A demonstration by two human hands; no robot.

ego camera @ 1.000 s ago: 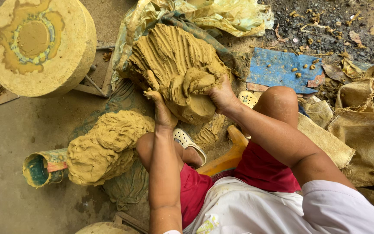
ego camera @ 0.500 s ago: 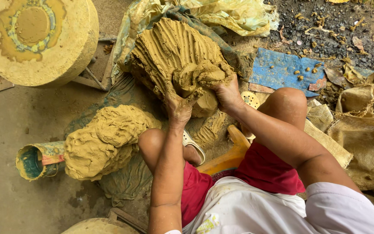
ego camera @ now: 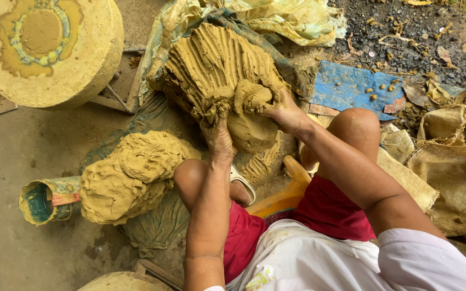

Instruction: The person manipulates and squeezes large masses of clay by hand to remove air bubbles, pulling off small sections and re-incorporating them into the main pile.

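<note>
While a seated person looks down, both hands dig into a large ridged mound of wet yellow clay (ego camera: 217, 67) on the ground ahead. Left hand (ego camera: 218, 137) clutches a torn-off lump (ego camera: 252, 129) from below; right hand (ego camera: 284, 113) presses fingers curled into its top. Nearby left, another clay heap (ego camera: 130, 175) lies beside a small clay-smeared bucket (ego camera: 41, 201).

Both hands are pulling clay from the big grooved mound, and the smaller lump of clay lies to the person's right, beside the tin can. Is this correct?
Not quite. The head view shows the smaller lump on the person's left, not the right, beside the tin can. The rest holds: the left hand and right hand both grip clay at the base of the big grooved mound.
</note>
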